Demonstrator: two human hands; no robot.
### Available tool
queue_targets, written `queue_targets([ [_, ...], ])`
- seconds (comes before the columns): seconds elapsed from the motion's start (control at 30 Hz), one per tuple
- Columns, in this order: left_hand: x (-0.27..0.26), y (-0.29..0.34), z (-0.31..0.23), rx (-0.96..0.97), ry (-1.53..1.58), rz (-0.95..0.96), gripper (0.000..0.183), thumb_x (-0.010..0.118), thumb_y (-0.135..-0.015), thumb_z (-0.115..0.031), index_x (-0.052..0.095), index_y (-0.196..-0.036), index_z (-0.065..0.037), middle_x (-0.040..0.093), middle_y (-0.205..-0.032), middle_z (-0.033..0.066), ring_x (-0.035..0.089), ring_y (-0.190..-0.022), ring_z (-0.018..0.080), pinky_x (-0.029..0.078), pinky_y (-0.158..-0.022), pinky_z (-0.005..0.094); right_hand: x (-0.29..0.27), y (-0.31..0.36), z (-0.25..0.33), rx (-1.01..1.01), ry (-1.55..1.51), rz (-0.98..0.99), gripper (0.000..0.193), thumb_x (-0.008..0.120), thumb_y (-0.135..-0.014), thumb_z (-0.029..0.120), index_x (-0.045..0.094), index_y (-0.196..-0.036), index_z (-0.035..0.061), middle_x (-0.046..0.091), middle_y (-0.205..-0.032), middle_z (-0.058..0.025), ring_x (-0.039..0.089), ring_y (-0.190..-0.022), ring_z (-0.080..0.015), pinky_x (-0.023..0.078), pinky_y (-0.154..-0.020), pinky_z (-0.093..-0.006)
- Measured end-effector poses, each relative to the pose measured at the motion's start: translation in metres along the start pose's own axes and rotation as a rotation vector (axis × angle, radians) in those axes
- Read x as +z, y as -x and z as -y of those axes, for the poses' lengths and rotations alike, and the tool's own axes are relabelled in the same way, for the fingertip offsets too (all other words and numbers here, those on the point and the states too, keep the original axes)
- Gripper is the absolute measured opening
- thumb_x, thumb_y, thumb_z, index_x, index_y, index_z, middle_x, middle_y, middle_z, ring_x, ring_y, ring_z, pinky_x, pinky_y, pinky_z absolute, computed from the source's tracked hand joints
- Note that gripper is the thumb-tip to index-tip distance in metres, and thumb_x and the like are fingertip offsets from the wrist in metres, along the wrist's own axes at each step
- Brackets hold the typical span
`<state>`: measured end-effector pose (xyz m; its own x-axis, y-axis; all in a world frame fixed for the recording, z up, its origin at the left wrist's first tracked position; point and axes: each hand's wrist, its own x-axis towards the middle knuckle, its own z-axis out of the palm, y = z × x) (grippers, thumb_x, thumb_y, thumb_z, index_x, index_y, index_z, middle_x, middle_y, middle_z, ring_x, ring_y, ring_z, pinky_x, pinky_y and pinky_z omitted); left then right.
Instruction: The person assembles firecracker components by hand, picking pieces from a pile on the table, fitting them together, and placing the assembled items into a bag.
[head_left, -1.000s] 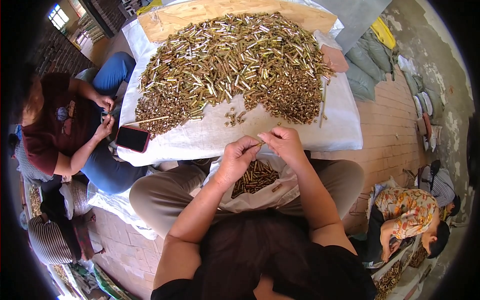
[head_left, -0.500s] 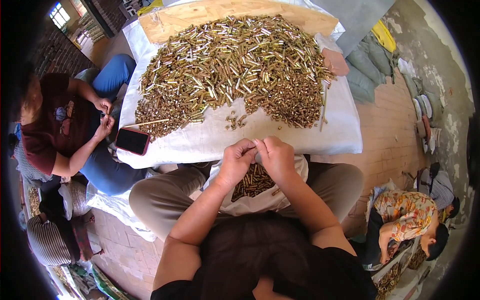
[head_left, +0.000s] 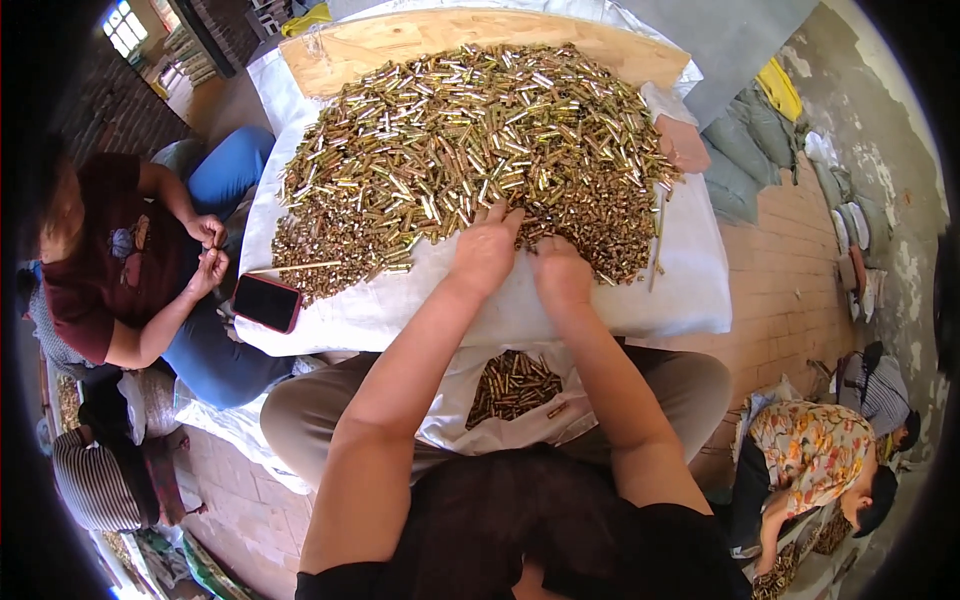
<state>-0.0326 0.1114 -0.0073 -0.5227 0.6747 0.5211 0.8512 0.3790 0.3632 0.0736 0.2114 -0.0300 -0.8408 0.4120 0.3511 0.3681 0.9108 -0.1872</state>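
A wide heap of thin brass-coloured metal tubes covers the white-sheeted table in front of me. Along its near edge lie small, short brass-coloured pieces. My left hand reaches to the near edge of the tubes, its fingers stretched apart over them. Beside it, my right hand touches the small pieces with bent fingers; its fingertips are partly hidden, and what they pinch, if anything, cannot be made out. Between my legs, a white cloth bag holds many brass-coloured pieces, longer than the small ones.
A wooden board stands behind the heap. A phone and a thin stick lie at the left; another stick lies right. A person sits at the left, others work lower right. Grey sacks stand beyond the table.
Both hands were together above the bag, fingertips touching. They have moved forward and apart to the heap, and the bag's contents now show more fully.
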Motion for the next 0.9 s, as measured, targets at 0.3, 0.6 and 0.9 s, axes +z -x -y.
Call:
queue_targets([
  [0.3,-0.004,0.020,0.009,-0.178,0.141,0.265,0.026,0.055,-0.066,0.002,0.059,-0.091,-0.005,0.056,-0.094,0.0201,0.059,-0.078,0.0351,0.050,-0.071,0.0395,-0.026,0.007,0.011,-0.054,-0.167,0.184,0.022,0.065,-0.073,0.018,0.054,-0.086,0.0039,0.056,-0.086,-0.0127,0.058,-0.080,-0.0300,0.048,-0.065,-0.0396],
  [0.6,-0.015,0.040,0.010,-0.305,0.219,0.157,0.023,0.058,-0.071,0.000,0.060,-0.093,-0.004,0.058,-0.091,0.0174,0.058,-0.078,0.0353,0.048,-0.070,0.0402,-0.027,0.016,0.007,0.056,-0.109,0.148,0.024,0.065,-0.075,0.018,0.058,-0.093,0.0050,0.058,-0.084,-0.0116,0.059,-0.076,-0.0295,0.049,-0.064,-0.0388],
  [0.9,-0.003,0.030,-0.004,-0.221,0.107,0.180,0.012,0.062,-0.073,-0.012,0.058,-0.083,-0.006,0.060,-0.087,0.0161,0.060,-0.074,0.0342,0.049,-0.066,0.0411,-0.025,0.015,0.008,0.045,-0.097,0.117,0.019,0.066,-0.075,0.022,0.062,-0.085,0.0062,0.060,-0.082,-0.0106,0.061,-0.070,-0.0283,0.049,-0.060,-0.0387],
])
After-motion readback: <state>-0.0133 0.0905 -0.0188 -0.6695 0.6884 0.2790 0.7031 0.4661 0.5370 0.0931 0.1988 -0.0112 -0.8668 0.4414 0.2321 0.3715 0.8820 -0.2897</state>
